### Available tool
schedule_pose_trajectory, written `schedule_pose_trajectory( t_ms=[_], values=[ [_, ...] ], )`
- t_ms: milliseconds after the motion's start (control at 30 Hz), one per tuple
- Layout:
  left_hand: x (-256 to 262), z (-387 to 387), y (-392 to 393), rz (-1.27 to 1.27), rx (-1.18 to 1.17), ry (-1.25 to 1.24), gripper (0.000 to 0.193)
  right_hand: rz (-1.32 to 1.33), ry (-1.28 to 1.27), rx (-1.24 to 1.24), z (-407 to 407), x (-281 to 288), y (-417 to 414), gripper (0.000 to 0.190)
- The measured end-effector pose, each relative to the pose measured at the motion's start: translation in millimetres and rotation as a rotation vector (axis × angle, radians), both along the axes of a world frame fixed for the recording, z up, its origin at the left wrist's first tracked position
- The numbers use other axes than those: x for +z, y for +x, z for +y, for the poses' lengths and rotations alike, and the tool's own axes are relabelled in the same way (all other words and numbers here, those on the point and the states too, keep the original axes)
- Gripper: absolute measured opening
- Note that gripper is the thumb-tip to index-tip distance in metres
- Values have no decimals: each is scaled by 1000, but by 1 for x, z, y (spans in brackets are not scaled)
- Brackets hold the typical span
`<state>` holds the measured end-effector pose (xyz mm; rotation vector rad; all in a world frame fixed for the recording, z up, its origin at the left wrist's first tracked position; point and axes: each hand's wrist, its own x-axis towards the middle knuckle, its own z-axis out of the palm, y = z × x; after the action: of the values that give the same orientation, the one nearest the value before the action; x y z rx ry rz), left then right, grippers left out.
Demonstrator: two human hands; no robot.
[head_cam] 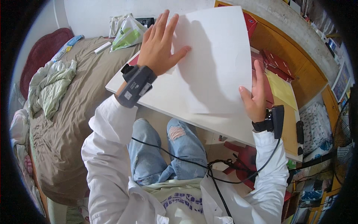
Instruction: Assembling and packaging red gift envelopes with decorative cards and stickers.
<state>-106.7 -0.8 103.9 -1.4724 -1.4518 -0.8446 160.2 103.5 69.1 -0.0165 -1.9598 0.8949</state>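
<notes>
A white sheet of paper [215,61], or a thin stack, stands partly raised over the white tabletop [165,95]. My left hand [162,44] is at its left edge with the fingers spread, the thumb over the paper, casting a shadow on it. At the lower right edge, my right hand [254,92] is held upright, its thumb against the sheet and its fingers extended alongside. Whether either hand presses the paper firmly is unclear. Each wrist wears a dark strapped device.
Red folders or boxes [275,63], a yellow paper [281,88] and brown cardboard [288,128] lie on the table's right side. A bed [72,103] with a plastic bag [127,35] is on the left. A black cable [179,158] crosses my lap; a red stool [240,162] stands below the table.
</notes>
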Motion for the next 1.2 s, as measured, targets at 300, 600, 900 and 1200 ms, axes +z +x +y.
schedule_pose_trajectory(
  t_ms=[300,600,900,1200],
  values=[
    [10,5,24,45,-56,-485,97,-175,-306,143,-23,-29,19,78],
    [-22,20,36,98,-68,-496,109,-287,-337,59,-21,-57,39,74],
    [-48,29,67,335,-65,-402,115,-720,39,-274,-16,-63,45,56],
    [-72,21,76,391,-204,-343,37,-871,633,-532,-17,-71,27,53]
  ],
)
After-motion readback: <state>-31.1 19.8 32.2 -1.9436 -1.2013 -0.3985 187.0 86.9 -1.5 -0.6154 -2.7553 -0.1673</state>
